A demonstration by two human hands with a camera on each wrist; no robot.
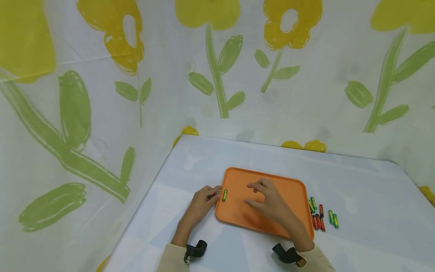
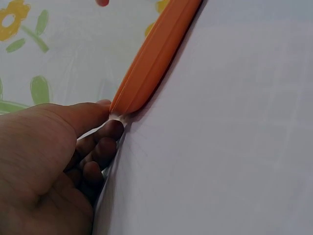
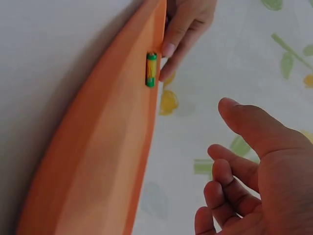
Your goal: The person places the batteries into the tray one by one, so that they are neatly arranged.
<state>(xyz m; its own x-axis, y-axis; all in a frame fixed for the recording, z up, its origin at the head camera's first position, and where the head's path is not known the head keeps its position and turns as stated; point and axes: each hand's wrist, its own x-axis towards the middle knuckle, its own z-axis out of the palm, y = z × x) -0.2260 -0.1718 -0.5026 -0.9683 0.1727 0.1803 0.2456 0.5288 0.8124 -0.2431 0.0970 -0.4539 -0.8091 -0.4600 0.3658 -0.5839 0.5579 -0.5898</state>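
An orange tray (image 1: 265,185) lies on the table. At its left edge my left hand (image 1: 201,203) pinches the rim, with the thumb at the rim and the other fingers curled low beside it in the left wrist view. Inside the tray, near that edge, rests one green-and-yellow battery (image 1: 224,195), also visible in the right wrist view (image 3: 151,69). Over the middle of the tray hovers my right hand (image 1: 270,200), its thumb and fingers apart and loosely bent, with nothing between them.
Just right of the tray lie several red batteries (image 1: 318,221) and green batteries (image 1: 313,203). A little further right is a pair of green batteries (image 1: 333,219). A pale cloth covers the table (image 1: 367,189), and a flower-print curtain (image 1: 244,128) hangs behind it and on the left.
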